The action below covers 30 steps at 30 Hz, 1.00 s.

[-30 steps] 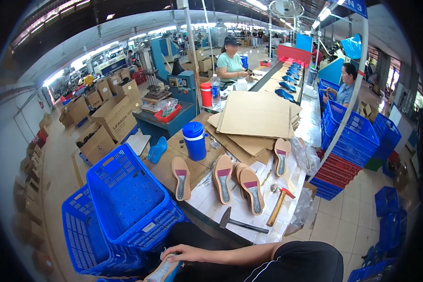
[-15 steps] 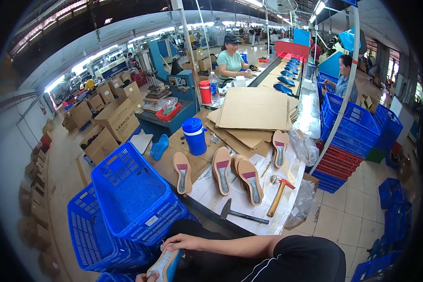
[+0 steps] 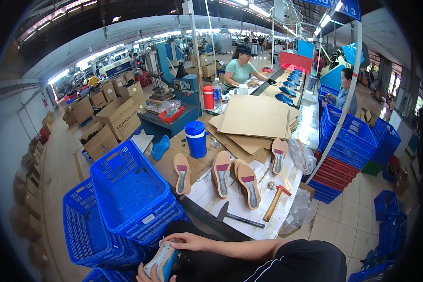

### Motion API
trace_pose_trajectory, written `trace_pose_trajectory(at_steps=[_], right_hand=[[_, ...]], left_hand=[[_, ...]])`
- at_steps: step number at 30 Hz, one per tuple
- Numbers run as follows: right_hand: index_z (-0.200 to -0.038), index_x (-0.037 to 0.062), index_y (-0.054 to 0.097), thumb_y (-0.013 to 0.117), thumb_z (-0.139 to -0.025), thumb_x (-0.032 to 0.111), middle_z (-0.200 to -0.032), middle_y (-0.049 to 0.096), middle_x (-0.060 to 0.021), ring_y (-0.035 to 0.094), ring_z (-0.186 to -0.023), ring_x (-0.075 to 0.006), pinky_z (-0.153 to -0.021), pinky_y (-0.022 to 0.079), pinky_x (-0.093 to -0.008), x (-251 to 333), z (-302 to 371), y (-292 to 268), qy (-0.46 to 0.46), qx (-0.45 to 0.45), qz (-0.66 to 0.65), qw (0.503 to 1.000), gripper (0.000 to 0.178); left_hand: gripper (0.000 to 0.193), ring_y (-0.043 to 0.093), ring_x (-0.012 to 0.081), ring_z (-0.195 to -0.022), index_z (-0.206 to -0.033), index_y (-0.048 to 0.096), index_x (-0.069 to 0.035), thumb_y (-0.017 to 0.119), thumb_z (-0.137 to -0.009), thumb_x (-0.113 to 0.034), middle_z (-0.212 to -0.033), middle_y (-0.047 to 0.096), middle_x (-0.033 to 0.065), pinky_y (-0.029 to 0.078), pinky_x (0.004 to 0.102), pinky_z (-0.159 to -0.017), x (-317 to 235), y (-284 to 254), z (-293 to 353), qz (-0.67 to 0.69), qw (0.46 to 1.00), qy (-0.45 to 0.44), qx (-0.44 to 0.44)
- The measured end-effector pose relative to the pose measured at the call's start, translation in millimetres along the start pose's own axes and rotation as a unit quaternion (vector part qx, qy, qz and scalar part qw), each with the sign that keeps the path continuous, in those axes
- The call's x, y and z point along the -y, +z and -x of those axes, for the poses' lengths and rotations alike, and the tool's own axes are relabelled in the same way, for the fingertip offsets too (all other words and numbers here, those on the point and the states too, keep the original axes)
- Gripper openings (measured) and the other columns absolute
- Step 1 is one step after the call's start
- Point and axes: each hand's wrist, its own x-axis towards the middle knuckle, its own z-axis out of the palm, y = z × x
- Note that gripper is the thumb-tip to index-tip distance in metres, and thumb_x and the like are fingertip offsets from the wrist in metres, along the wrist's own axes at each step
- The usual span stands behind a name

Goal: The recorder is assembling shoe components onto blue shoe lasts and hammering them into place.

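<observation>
Low over my lap, both hands hold a blue shoe last [image 3: 162,258] with a pale grey insole facing up. My right hand [image 3: 187,241] is closed over its upper end, arm coming in from the right. Around its lower end my left hand [image 3: 144,273] is closed, partly cut off by the picture's lower edge. On the bench beyond, several tan wedge soles [image 3: 221,175] stand with grey and maroon inner faces showing. A dark-headed hammer [image 3: 239,217] lies at the near bench edge; a red-headed hammer [image 3: 275,201] with wooden handle lies right of it.
Stacked blue crates [image 3: 131,188] stand close at my left. A blue jug [image 3: 196,139], another blue last [image 3: 160,147] and cardboard sheets [image 3: 254,117] are on the bench. One co-worker [image 3: 242,70] works across the bench, another [image 3: 345,91] sits at right beyond crates.
The shoe last has come slightly up and more fully into view. My left hand has shifted so its fingers wrap the lower end. Across the bench, the co-worker's arm now reaches toward the blue lasts.
</observation>
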Motion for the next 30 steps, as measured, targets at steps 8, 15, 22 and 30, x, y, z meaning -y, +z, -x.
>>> trace_pose_trajectory(at_steps=[8, 15, 22, 30], right_hand=[[-0.127, 0.0074, 0.078, 0.073, -0.106, 0.025, -0.113, 0.078, -0.0111, 0.074, -0.104, -0.0255, -0.093, 0.057, -0.0374, 19.2, 152.9, -67.5, 0.02, -0.321, 0.362, 0.875, 0.027], [-0.137, 0.0067, 0.069, 0.081, -0.096, 0.039, -0.124, 0.067, -0.0243, 0.065, -0.116, -0.0439, -0.1, 0.054, -0.0507, -25.5, 230.5, -102.9, 0.16, -0.394, 0.549, 0.719, 0.054], [-0.139, 0.0032, 0.064, 0.081, -0.095, 0.043, -0.111, 0.068, -0.024, 0.068, -0.1, -0.0475, -0.09, 0.057, -0.0533, -64.8, 216.0, -139.5, 0.205, -0.354, 0.631, 0.66, 0.062], [-0.119, 0.0023, 0.064, 0.067, -0.109, 0.043, -0.07, 0.06, -0.0101, 0.063, -0.058, -0.0218, -0.052, 0.05, -0.0373, -14.3, 177.8, -119.3, 0.442, -0.285, 0.217, 0.822, 0.042]], left_hand=[[0.063, 0.057, 0.0517, -0.119, -0.146, 0.064, -0.016, 0.08, -0.095, -0.047, -0.144, 0.054, 0.0301, 0.05, 0.0563, -0.102, 9.7, 1.8, 2.5, 0.008, 0.998, -0.022, 0.051], [0.07, 0.054, 0.0548, -0.122, -0.153, 0.059, -0.02, 0.084, -0.09, -0.038, -0.152, 0.047, 0.0325, 0.048, 0.0599, -0.105, 28.7, 4.8, -6.3, 0.017, 0.995, -0.001, 0.096], [0.072, 0.053, 0.0534, -0.126, -0.152, 0.061, -0.023, 0.086, -0.085, -0.024, -0.15, 0.048, 0.03, 0.048, 0.0593, -0.108, 34.3, 3.9, -13.5, 0.029, 0.991, -0.018, 0.127], [0.073, 0.055, 0.0509, -0.122, -0.149, 0.063, -0.024, 0.086, -0.081, -0.014, -0.148, 0.051, 0.0261, 0.049, 0.0573, -0.105, 28.4, -6.6, -15.4, 0.045, 0.989, -0.047, 0.134]])
